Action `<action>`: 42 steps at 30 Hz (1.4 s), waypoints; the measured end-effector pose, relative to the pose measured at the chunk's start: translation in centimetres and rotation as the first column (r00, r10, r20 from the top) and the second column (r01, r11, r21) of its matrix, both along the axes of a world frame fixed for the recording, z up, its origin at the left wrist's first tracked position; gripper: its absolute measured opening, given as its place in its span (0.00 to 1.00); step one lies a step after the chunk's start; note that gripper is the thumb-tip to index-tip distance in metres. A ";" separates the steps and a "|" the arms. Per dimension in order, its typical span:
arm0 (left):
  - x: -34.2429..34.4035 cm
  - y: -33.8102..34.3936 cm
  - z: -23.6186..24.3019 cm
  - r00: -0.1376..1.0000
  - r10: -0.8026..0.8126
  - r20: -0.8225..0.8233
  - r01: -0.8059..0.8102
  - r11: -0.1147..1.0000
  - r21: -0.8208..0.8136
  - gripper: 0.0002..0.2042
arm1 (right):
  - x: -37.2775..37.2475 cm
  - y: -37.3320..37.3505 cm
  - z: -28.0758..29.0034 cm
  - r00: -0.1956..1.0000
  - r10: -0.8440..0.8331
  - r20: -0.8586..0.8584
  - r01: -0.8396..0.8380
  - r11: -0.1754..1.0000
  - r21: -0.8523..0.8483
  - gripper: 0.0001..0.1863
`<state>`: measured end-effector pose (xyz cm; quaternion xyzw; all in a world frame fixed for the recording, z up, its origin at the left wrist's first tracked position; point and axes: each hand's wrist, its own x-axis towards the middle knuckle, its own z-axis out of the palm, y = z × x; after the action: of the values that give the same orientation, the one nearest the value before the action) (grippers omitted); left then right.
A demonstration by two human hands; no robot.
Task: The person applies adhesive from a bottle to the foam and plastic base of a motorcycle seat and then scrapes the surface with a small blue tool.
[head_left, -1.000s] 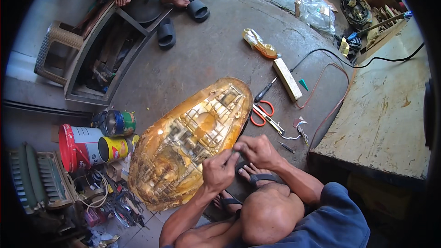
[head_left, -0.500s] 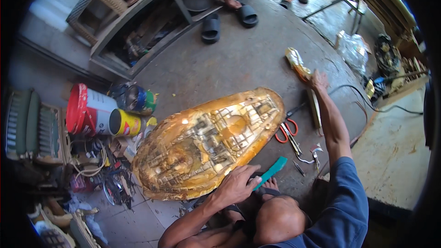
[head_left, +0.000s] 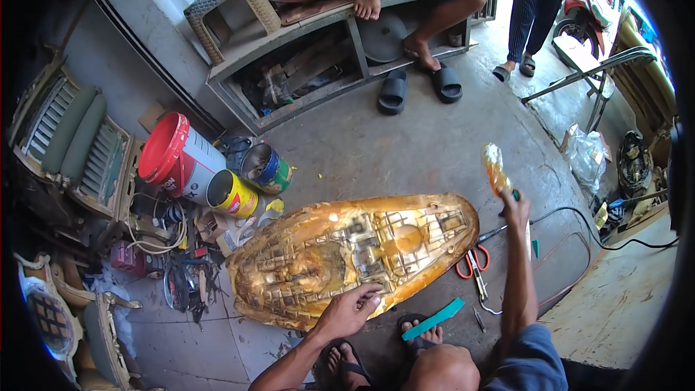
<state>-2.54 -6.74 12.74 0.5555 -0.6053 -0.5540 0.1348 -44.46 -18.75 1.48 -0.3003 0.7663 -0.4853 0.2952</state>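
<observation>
What looks like a motorcycle seat (head_left: 413, 282) lies on the floor in front of me, its ribbed, yellow-brown underside up. My left hand (head_left: 349, 313) rests on its near edge, fingers loosely bent and apart, with nothing seen in them. Out to the right, my right hand (head_left: 514, 210) is closed around the near end of a slender golden-yellow object (head_left: 494, 165) with a whitish tip; its kind is unclear. Orange-handled scissors (head_left: 474, 264) lie by the seat's right end. A teal strip (head_left: 433, 320) lies across my foot, beside my knee.
A red-rimmed bucket (head_left: 165, 152), a yellow can (head_left: 233, 195) and a blue-green can (head_left: 266, 168) stand left. A black cable (head_left: 579, 210) crosses the floor at right near a pale board (head_left: 615, 297). Slippers (head_left: 392, 92) lie before a bench (head_left: 304, 18) where another person sits; someone else stands beyond.
The whole view has shifted, so the scene sits lower and further right. My right hand has closed on the golden-yellow object; my left hand's fingers are more bent on the seat.
</observation>
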 end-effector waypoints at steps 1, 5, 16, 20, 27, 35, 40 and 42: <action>0.2 -0.2 -0.1 0.997 0.034 -0.063 -0.033 0.999 0.012 0.19 | 3.2 2.0 0.6 0.999 0.039 0.034 -0.035 0.993 -0.113 0.29; -1.9 -1.7 -2.3 0.827 0.242 -0.508 -0.123 0.959 0.257 0.28 | 12.5 10.4 5.7 0.908 0.340 0.243 -0.277 0.925 -0.260 0.23; 3.9 -5.8 0.6 0.086 0.562 -0.823 -0.719 0.607 0.340 0.18 | 23.4 9.9 6.4 0.348 0.891 -0.292 -0.937 0.325 -0.124 0.28; 6.8 -5.6 3.9 0.061 0.490 -0.870 -0.807 0.536 0.246 0.20 | 25.7 10.0 7.5 0.305 0.893 0.331 -0.890 0.391 -0.234 0.25; 9.6 -4.2 4.8 -0.044 0.545 -0.837 -0.833 0.443 0.331 0.18 | 31.0 10.0 7.8 0.271 0.776 0.569 -0.856 0.464 -0.226 0.19; 9.8 -3.8 4.3 0.041 0.551 -0.833 -0.832 0.480 0.277 0.18 | 31.4 10.2 8.6 0.287 0.728 0.623 -0.800 0.540 -0.262 0.14; 11.7 -3.7 3.3 0.048 0.534 -0.844 -0.772 0.556 0.308 0.15 | 31.6 10.1 8.3 0.299 0.741 0.601 -0.784 0.550 -0.288 0.14; 12.6 -3.9 2.4 0.035 0.517 -0.855 -0.678 0.640 0.360 0.15 | 31.6 10.1 8.5 0.306 0.747 0.590 -0.792 0.544 -0.278 0.15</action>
<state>10.06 -10.61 15.11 0.3329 -0.1665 -0.6045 0.7043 -12.87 -8.63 9.96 -0.4302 0.3892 -0.3303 0.7446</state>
